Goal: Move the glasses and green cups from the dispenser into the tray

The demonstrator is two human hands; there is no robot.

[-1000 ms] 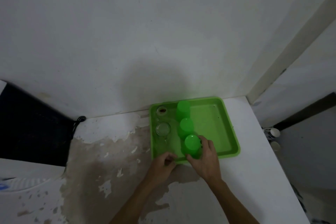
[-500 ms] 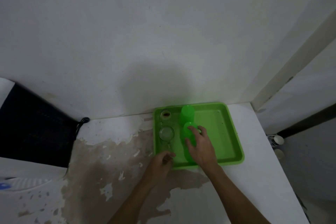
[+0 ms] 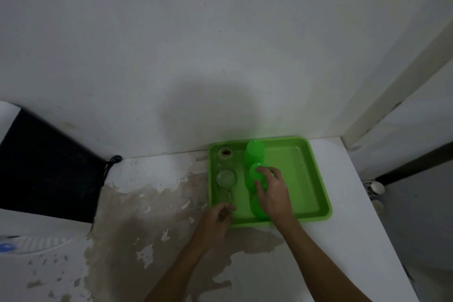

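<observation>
The right hand's fingers (image 3: 260, 184) curl over the middle green cup (image 3: 255, 175), gripping its top, in a row of three upside-down green cups down the green tray (image 3: 316, 179). The left hand (image 3: 217, 219) closes on a clear glass (image 3: 226, 206) at the tray's near left corner. Two more glasses (image 3: 226, 177) stand along the left edge. The tray sits at the worn counter's (image 3: 147, 216) far right corner.

Scene dimly and flatly lit, a soft round shadow cast on the wall (image 3: 210, 110), edges bowed by wide-angle distortion, fine detail smeared by noise.
</observation>
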